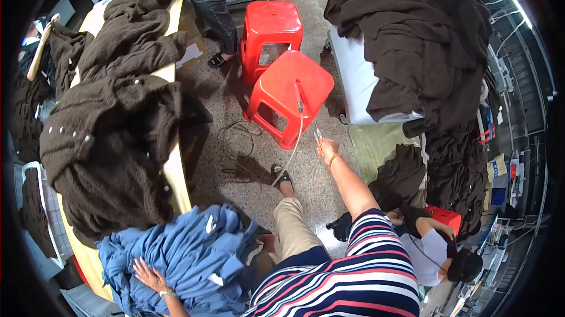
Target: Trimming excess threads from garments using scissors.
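My left hand (pixel 151 276) lies flat, fingers spread, on a heap of blue garments (pixel 182 252) with small white labels showing. My right hand (pixel 327 149) is stretched forward over the floor, closed around small metal snips (pixel 318 134) whose tips point away from me. Ahead of it is a red plastic stool (pixel 294 79). A slim hand tool on a hose (pixel 299 98) rests on that stool, its hose trailing down to the floor. Dark brown knit cardigans (pixel 112 146) with pale buttons lie beyond the blue heap.
A second red stool (pixel 272 18) stands behind the first. On the right, brown knits (pixel 418 40) cover a white-topped table (pixel 356 82). One person (pixel 215 11) stands at the far end of the yellow table (pixel 175 164); another (pixel 426 252) sits at my right.
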A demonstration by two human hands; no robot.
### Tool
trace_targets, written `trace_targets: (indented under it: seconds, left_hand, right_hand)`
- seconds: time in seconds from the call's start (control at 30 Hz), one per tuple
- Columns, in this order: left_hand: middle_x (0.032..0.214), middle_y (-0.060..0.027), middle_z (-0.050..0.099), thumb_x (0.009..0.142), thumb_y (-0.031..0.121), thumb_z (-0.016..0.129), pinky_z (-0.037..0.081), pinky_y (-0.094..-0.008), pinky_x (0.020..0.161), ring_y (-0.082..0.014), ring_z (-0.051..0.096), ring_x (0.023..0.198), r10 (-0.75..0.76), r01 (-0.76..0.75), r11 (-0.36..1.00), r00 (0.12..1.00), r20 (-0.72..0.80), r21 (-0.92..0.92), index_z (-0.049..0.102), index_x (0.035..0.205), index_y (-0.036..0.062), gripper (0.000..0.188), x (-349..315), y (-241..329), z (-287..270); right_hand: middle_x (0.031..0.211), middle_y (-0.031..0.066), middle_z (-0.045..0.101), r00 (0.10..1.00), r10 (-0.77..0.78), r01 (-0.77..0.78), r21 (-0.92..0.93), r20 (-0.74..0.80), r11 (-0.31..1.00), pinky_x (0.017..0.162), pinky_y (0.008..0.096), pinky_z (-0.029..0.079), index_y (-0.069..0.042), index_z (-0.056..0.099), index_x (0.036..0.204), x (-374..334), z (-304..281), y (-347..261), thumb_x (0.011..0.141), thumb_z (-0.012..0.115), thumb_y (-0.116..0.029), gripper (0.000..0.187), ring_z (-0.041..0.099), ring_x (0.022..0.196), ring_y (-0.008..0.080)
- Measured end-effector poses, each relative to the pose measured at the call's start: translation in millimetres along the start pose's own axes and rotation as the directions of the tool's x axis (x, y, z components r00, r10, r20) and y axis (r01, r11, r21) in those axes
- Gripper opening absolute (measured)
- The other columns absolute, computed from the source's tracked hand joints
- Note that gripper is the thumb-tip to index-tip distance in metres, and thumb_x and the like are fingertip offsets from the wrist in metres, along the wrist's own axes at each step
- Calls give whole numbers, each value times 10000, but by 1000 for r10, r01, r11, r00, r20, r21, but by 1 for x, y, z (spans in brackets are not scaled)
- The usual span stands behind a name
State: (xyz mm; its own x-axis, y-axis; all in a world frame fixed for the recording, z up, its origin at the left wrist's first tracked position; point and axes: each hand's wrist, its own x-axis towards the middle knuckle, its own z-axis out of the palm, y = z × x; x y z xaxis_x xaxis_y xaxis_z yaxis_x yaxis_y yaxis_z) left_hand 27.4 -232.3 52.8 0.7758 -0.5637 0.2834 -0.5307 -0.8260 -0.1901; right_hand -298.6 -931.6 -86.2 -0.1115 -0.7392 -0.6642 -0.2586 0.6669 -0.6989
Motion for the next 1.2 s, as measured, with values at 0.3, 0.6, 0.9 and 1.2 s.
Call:
trace_targets:
  seconds: [0.3,0.6,0.9,1.2]
  left_hand:
    - [1562,14,232,987,330,224,170,-477,1139,-227,223,1434,-254,59,897,880,401,438,276,1494,186,530,-14,-22,-30]
    - [1566,6,224,953,268,249,156,-447,1149,-221,201,1442,-223,213,975,896,385,70,261,1499,179,554,-6,-9,-42]
    - [1556,-18,252,972,505,228,129,-492,1131,-241,200,1440,-320,310,947,911,260,79,320,1480,183,608,-33,-23,-44]
    - [1260,-104,553,866,77,540,432,-403,845,-279,532,1117,-179,189,941,982,-60,279,576,1245,156,389,31,58,-25]
  right_hand:
    - [658,-4,611,977,-211,210,154,-14,965,486,245,434,-33,689,927,154,78,-74,855,689,-165,150,540,534,79]
    - [723,65,619,565,-822,665,-551,-70,504,637,354,470,-82,659,945,253,67,-81,780,759,-295,287,575,677,168]
    - [869,52,641,774,-593,634,-267,223,726,730,277,488,-7,588,1097,159,68,-90,869,684,-391,457,609,813,149]
    - [515,-76,276,866,64,-59,-26,497,998,385,255,286,-208,462,714,154,96,-92,945,536,-310,264,286,411,81]
